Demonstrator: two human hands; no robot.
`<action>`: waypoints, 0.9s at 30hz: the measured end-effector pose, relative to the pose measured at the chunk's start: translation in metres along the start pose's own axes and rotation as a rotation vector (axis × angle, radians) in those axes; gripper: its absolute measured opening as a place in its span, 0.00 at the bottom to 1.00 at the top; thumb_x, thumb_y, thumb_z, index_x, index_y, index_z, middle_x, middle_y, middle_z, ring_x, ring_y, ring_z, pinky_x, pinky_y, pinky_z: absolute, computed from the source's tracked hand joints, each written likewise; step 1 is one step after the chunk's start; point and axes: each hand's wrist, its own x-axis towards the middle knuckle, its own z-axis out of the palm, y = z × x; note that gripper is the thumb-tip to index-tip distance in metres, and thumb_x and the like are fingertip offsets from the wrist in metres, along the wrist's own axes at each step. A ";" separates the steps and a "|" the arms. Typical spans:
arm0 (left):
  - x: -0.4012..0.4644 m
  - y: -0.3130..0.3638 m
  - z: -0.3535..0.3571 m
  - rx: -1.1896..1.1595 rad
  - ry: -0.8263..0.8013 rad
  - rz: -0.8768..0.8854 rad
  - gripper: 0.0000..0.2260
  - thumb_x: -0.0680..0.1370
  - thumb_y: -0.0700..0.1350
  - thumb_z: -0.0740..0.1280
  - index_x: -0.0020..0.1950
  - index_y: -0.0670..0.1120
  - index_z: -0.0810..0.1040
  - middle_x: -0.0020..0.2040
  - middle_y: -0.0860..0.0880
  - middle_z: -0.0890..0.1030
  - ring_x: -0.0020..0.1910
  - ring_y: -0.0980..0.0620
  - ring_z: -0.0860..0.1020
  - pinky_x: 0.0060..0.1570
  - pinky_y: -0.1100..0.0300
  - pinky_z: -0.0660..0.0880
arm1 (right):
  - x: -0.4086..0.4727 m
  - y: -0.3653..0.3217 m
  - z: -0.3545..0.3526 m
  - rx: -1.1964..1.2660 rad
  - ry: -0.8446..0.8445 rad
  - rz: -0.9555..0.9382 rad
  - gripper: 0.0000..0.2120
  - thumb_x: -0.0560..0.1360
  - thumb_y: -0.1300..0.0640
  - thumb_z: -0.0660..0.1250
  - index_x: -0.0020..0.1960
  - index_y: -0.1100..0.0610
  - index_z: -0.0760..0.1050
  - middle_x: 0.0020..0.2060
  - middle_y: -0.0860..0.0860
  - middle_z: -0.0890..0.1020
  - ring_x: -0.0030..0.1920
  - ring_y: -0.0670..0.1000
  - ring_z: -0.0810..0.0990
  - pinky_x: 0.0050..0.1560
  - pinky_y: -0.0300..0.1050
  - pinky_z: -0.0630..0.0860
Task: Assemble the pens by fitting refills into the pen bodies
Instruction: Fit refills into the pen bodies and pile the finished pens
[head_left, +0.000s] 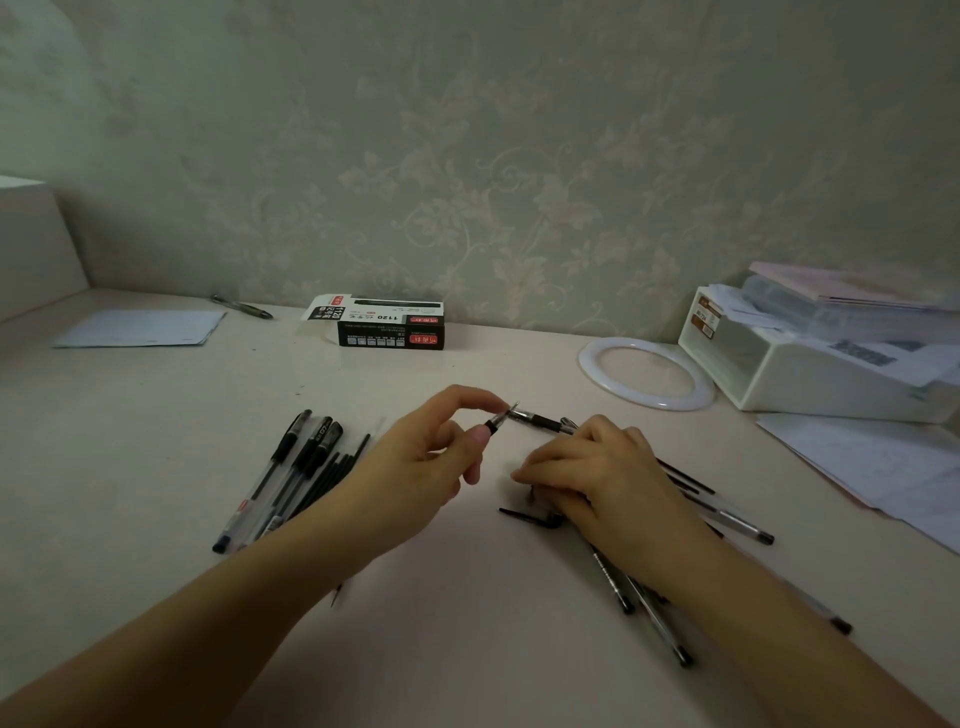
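Note:
My left hand (436, 457) pinches a small black-and-silver pen tip piece (497, 422) between thumb and forefinger, just above the table. My right hand (597, 473) grips a pen body (540, 420) whose black grip section points left, its end meeting the tip piece. To the left lie a bundle of capped pens (291, 473) and several thin black refills (332, 478). More pen bodies and refills (727, 514) are scattered under and behind my right forearm, partly hidden by it.
A black pen box (389, 325) stands open near the wall. A single pen (241, 306) and a sheet of paper (140, 328) lie at the back left. A white ring (647, 371), a white organiser (810, 364) and loose papers (883, 467) fill the right side.

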 end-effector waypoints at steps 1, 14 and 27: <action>0.000 -0.001 0.000 0.028 -0.002 -0.011 0.10 0.82 0.48 0.59 0.57 0.62 0.75 0.32 0.54 0.77 0.27 0.58 0.68 0.28 0.67 0.68 | 0.001 0.001 0.000 -0.001 -0.020 0.005 0.12 0.79 0.53 0.66 0.60 0.42 0.81 0.56 0.37 0.81 0.52 0.49 0.70 0.45 0.45 0.57; -0.003 -0.002 0.001 0.253 -0.092 -0.017 0.11 0.82 0.50 0.58 0.54 0.68 0.73 0.34 0.58 0.77 0.36 0.49 0.76 0.41 0.52 0.78 | 0.003 0.002 -0.001 0.736 0.328 0.319 0.07 0.74 0.56 0.72 0.46 0.43 0.83 0.41 0.39 0.85 0.44 0.43 0.81 0.44 0.30 0.74; -0.006 -0.001 -0.001 0.367 -0.092 0.091 0.03 0.79 0.53 0.63 0.51 0.61 0.73 0.40 0.61 0.80 0.39 0.61 0.79 0.36 0.72 0.73 | 0.001 -0.005 -0.001 0.843 0.157 0.277 0.07 0.74 0.56 0.73 0.48 0.44 0.83 0.40 0.43 0.86 0.39 0.38 0.81 0.40 0.28 0.73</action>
